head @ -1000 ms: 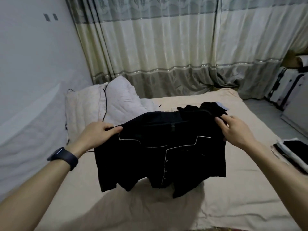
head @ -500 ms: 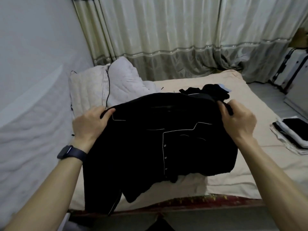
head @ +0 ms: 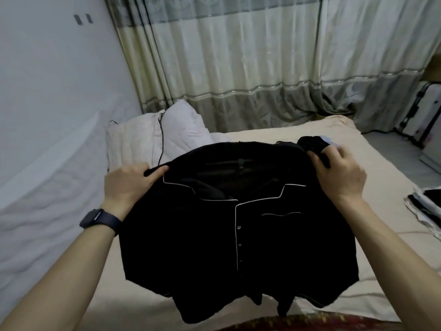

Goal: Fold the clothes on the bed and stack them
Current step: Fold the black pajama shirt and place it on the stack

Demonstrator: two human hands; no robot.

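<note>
A black button-up shirt (head: 202,247) with white piping hangs spread out in front of me above the beige bed (head: 381,187). My left hand (head: 128,185) grips its left shoulder and my right hand (head: 338,175) grips its right shoulder. The shirt's front faces me, with the collar, buttons and chest pocket showing. Its hem dangles near the bed's front edge. Behind my right hand lies another dark garment (head: 310,142) with a pale blue piece. A stack of folded clothes (head: 427,209) sits at the bed's right edge.
White pillows (head: 171,137) with a thin black cable lie at the back left by the wall. Curtains hang behind the bed. A white suitcase (head: 422,115) stands on the floor at the far right. A patterned red edge (head: 310,321) borders the bed's front.
Both hands have lifted the shirt and held it up wider and flatter, so the front now faces me squarely. The view has tilted back up toward the curtains.
</note>
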